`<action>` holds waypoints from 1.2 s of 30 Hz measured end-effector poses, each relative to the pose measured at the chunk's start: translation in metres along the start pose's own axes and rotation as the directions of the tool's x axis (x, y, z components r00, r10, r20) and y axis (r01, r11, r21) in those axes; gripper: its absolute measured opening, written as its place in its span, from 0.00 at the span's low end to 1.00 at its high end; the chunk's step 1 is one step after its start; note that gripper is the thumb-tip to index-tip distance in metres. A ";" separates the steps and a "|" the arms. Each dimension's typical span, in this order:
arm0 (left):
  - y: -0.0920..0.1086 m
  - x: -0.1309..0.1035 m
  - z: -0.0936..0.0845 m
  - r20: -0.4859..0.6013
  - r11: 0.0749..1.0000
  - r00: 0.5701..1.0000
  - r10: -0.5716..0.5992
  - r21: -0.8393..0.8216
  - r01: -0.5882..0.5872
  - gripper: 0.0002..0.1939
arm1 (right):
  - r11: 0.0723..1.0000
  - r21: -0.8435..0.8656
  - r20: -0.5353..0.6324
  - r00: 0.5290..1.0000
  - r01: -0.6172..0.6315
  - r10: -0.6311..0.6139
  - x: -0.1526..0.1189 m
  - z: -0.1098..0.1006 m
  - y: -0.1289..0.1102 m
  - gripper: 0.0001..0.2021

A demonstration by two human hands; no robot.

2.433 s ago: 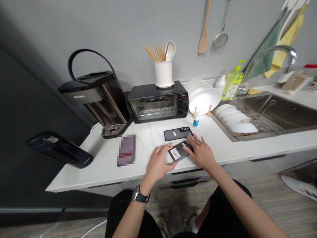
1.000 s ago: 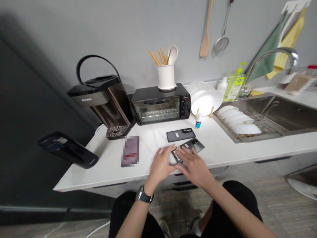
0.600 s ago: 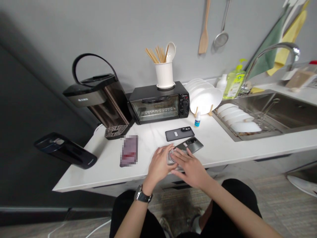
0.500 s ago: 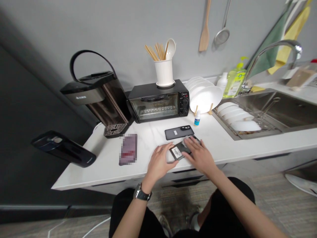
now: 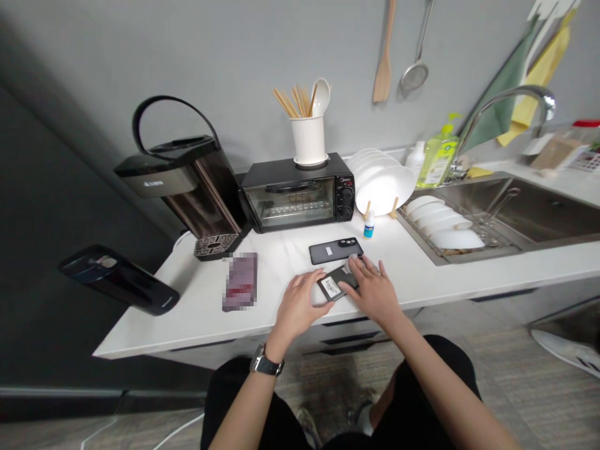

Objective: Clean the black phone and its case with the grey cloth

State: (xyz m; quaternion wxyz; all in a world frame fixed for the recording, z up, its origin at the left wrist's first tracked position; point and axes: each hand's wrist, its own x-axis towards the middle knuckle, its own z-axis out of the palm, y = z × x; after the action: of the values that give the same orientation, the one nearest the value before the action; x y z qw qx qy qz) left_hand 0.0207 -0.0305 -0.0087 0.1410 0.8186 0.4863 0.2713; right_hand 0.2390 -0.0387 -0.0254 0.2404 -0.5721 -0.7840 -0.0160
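A dark phone (image 5: 341, 275) with a white barcode label lies on the counter near its front edge. My left hand (image 5: 300, 300) grips its left end, thumb at the near corner and fingers at the far corner. Across the right part of the phone, my right hand (image 5: 372, 289) presses a small whitish wipe (image 5: 347, 267) under its fingers, mostly hidden by them. Just behind lies a second dark phone or phone case (image 5: 335, 250) with camera rings and a small white label. A small white and blue bottle (image 5: 369, 225) stands upright behind that.
At the left are a purple pixelated item (image 5: 241, 282), a dark flask-like object (image 5: 119, 280) and a drink dispenser (image 5: 187, 181). A toaster oven (image 5: 297, 194) carries a white utensil holder (image 5: 309, 139). Plates (image 5: 387, 187) and a sink (image 5: 529, 215) with bowls are at the right.
The view has shifted slightly. My right hand and the wipe have moved a little over the phone; my left hand keeps its grip on the phone's end.
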 end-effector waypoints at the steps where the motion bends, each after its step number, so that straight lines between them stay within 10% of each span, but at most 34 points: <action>1: 0.000 0.000 0.000 0.006 1.000 1.000 -0.003 -0.002 0.003 0.38 | 0.997 0.029 0.026 0.997 0.070 -0.071 -0.002 0.001 -0.005 0.32; 5: 0.000 0.000 0.000 0.004 1.000 1.000 -0.008 -0.015 0.008 0.36 | 0.952 0.118 0.088 0.952 0.281 -0.292 -0.009 0.002 -0.015 0.35; 10: 0.000 0.000 0.000 -0.015 1.000 1.000 0.005 -0.015 -0.005 0.37 | 0.999 -0.051 -0.014 1.000 -0.016 0.016 -0.002 0.001 0.001 0.32; 15: -0.001 -0.001 0.000 -0.007 1.000 1.000 -0.002 -0.024 0.001 0.37 | 0.947 0.083 0.105 0.942 0.310 -0.318 -0.009 0.002 -0.012 0.37; 20: 0.001 -0.001 -0.001 -0.004 1.000 1.000 0.005 -0.019 -0.005 0.38 | 0.996 -0.094 -0.007 1.000 -0.007 0.006 -0.006 -0.004 0.010 0.32; 25: -0.001 -0.001 0.000 -0.016 1.000 1.000 0.005 -0.015 -0.005 0.39 | 0.963 0.032 0.111 0.956 0.269 -0.271 -0.019 -0.006 0.006 0.36; 31: -0.002 0.000 0.001 -0.014 1.000 1.000 0.003 -0.008 -0.003 0.37 | 0.998 -0.068 -0.004 1.000 -0.008 0.008 -0.012 -0.009 0.009 0.31; 36: -0.001 0.001 0.000 -0.003 1.000 1.000 0.000 -0.020 0.000 0.36 | 0.967 0.063 0.070 0.965 0.247 -0.251 -0.013 -0.004 -0.005 0.35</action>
State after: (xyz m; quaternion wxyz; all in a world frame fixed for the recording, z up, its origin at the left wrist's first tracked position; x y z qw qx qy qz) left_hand 0.0202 -0.0296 -0.0088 0.1486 0.8167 0.4837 0.2775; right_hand 0.2390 -0.0531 -0.0257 0.2213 -0.4624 -0.8586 -0.0027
